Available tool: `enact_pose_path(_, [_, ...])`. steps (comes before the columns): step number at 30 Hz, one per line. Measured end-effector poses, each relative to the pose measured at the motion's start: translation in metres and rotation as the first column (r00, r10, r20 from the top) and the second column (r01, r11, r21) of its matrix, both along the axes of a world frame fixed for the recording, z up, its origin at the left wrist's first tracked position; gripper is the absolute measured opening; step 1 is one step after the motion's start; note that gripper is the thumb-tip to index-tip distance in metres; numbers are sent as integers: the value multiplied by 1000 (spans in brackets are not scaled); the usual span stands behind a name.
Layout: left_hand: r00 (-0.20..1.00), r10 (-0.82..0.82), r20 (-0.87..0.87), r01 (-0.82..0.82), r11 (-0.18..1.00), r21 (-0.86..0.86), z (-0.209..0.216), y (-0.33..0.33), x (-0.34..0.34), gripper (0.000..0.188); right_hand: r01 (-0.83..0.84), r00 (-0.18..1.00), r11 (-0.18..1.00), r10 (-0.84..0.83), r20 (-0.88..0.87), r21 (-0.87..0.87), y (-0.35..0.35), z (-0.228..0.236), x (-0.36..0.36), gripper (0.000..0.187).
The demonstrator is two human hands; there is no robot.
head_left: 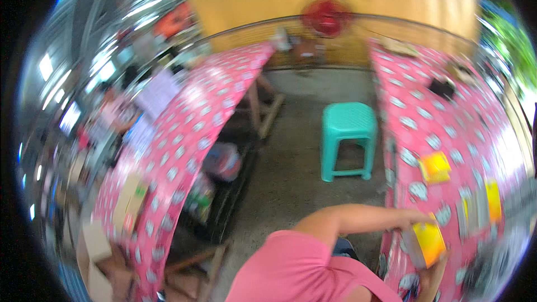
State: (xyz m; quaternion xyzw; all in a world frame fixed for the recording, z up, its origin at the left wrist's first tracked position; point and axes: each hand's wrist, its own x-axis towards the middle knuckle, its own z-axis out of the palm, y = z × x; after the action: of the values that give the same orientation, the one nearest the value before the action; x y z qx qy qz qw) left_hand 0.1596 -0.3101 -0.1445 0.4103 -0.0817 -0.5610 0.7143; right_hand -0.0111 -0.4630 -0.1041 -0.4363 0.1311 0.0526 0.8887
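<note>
Both my hands are at a yellow-and-grey block [426, 241], box-shaped or a stack, tilted above the pink patterned table on the right. My left hand [415, 219] reaches across from my pink sleeve and grips its upper edge. My right hand [438, 265] holds it from the lower right side; motion blur softens its fingers. Just beyond lies a small yellow packet [434, 166] on the tablecloth. To the right stands a row of grey and yellow blocks [480, 210] much like the held one.
A turquoise plastic stool [349, 137] stands on the concrete floor between two tables. Cardboard boxes [130, 204] and papers lie on the left pink table [193, 134]. Bags [222, 162] sit on a shelf beneath it. A red fan [327, 17] stands at the back. Another person [114, 113] is at far left.
</note>
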Motion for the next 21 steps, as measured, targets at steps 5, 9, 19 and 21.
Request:
enact_pose_path(5, [998,-41,50,33,986,165,20,-10,-28,42,85,986,977,-111,-126,-197,17,1,-2,58])
enact_pose_path(9, [953,142,268,-252,864,435,53,-3,-53,46,115,985,886,-159,-62,-449,19,7,-8,52])
enact_pose_path(19, [993,110,-38,-106,990,89,46,32,-61,54,156,980,725,-199,13,-671,27,19,-19,37])
enact_pose_path(21, [987,159,-7,-157,976,149,48,32,-62,43,159,978,695,-208,15,-702,24,20,-24,34])
